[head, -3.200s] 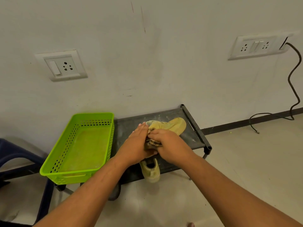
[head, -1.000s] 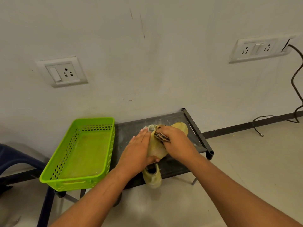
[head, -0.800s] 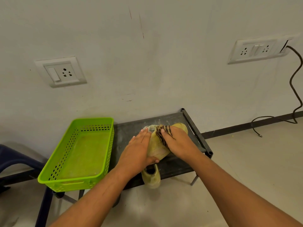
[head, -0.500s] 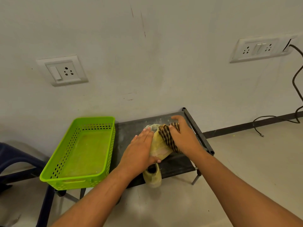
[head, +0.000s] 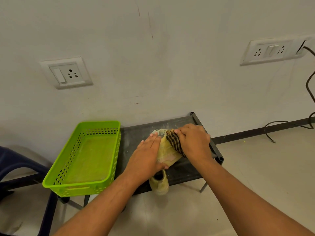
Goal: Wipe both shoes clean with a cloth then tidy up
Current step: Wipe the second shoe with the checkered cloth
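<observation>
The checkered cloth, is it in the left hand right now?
No, the right hand holds the checkered cloth against the yellow shoe, while the left hand rests flat on that shoe's other side.

Head camera (wide-angle) looks down, seemingly close, at the wall (head: 153, 65).

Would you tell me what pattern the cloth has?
The cloth is dark-and-tan checked, seen in the head view.
</observation>
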